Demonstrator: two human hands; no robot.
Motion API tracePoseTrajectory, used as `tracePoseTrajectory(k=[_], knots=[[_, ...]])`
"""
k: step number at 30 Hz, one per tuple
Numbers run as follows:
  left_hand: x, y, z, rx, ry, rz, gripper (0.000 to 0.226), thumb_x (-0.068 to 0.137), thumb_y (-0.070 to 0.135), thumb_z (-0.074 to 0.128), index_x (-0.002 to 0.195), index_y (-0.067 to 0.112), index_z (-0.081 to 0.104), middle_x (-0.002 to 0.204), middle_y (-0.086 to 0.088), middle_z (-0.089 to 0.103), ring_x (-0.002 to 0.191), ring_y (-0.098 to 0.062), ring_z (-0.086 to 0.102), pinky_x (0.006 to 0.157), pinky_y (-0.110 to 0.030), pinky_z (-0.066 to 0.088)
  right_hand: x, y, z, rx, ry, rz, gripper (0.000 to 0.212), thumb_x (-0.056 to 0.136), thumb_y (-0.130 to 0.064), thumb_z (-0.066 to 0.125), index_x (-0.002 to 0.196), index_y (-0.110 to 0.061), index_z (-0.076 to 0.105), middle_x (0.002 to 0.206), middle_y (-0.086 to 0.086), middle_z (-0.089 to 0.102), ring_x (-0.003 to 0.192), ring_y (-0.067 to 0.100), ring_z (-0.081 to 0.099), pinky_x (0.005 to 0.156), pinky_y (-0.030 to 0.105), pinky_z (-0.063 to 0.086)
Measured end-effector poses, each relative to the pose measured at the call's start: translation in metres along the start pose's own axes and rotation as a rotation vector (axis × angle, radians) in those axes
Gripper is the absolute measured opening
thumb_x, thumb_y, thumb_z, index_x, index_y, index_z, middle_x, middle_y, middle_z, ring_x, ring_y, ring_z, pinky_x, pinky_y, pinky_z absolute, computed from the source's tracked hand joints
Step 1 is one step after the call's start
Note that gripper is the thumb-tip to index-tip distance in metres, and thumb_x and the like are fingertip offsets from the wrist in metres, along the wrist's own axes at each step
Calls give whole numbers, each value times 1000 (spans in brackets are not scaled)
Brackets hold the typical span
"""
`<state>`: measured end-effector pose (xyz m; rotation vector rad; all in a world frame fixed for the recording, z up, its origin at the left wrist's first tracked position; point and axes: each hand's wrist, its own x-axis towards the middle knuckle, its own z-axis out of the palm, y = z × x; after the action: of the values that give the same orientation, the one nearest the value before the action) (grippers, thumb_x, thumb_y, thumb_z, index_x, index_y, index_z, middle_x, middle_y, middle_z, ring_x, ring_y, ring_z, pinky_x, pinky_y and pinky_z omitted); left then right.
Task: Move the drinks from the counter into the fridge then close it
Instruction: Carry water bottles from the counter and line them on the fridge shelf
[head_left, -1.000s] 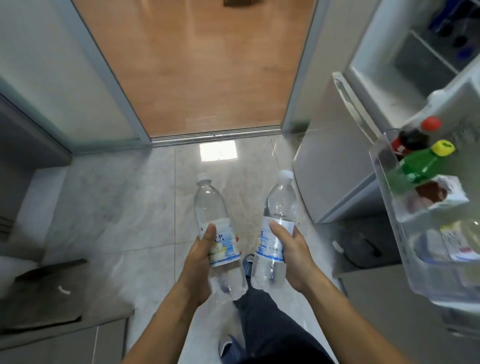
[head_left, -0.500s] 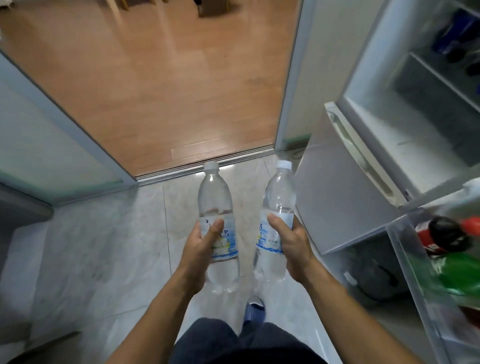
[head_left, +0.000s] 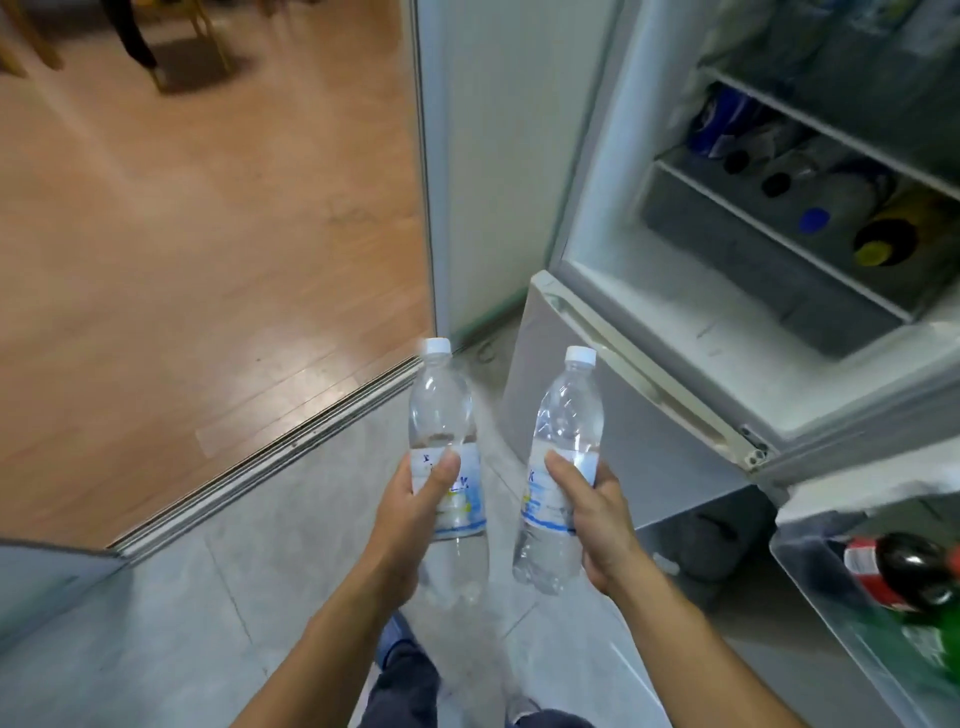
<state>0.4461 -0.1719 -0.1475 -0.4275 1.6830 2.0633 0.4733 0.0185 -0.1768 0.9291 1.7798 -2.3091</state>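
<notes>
One upright bottle (head_left: 447, 452) is grasped in the left grip (head_left: 410, 512), another (head_left: 563, 457) in the right grip (head_left: 595, 514); the open fridge (head_left: 670, 291) lies ahead-right, nearer the right.

Two water bottles (head_left: 449, 441) side by side, open fridge (head_left: 727, 291) to their right

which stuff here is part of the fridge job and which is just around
Job:
- left hand gripping water bottle
- right hand gripping second water bottle
- open fridge

Just around:
- cola bottle in the door shelf
- wooden floor
</notes>
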Motion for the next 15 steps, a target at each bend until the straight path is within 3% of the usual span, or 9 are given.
tracePoseTrajectory(k=[4,8,12,15], knots=[[46,40,2,54,-124,0,49,71,51,68,112,25,65,103,-10,75,96,-33,72,85,-49,59,14,-31,19,111,110,-51,28,83,-31,77,108,-25,65,100,7,77,89,26,75,70,38,61],[81,68,24,97,-259,-15,55,71,53,68,117,25,64,105,-10,75,97,-31,72,88,-50,57,23,-53,18,145,223,-105,35,84,-33,75,116,-25,64,104,4,76,93,22,74,76,37,61],[110,88,64,140,-370,-16,61,65,56,71,117,25,65,105,-8,75,96,-29,73,86,-48,57,34,-76,3,202,311,-167,57,64,-47,79,115,-25,65,103,3,77,94,23,74,79,38,61],[131,98,101,165,-414,-15,62,60,57,73,113,26,66,103,-9,75,95,-31,73,88,-52,56,46,-94,-15,256,358,-200,56,59,-47,79,110,-27,66,99,1,78,89,20,75,67,29,60]])
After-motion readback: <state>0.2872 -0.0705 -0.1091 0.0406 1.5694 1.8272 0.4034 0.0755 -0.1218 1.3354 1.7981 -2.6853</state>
